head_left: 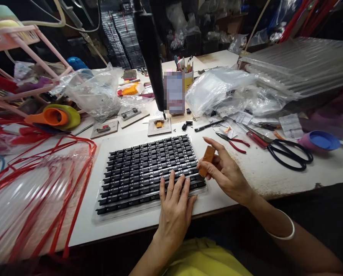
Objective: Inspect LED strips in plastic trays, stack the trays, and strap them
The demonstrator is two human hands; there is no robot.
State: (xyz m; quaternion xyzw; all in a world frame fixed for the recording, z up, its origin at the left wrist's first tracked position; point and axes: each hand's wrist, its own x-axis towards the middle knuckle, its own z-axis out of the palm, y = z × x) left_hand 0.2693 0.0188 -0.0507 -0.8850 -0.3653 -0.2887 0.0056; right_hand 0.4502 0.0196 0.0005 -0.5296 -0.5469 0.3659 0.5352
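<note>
A clear plastic tray (98, 210) lies on the white table in front of me, filled with several rows of small black components (142, 165). My left hand (175, 205) rests flat on the tray's near right part, fingers spread over the black rows. My right hand (224, 172) hovers at the tray's right edge and pinches a small orange-brown block (208, 159) between thumb and fingers. A white bangle (286, 230) sits on my right wrist.
Black scissors (289, 153), red-handled pliers (234, 142) and a blue cup (320, 140) lie to the right. Clear bags (217, 90) and stacked clear trays (300, 63) fill the back right. Red-strapped clear sheets (30, 191) cover the left. A black post (152, 61) stands behind the tray.
</note>
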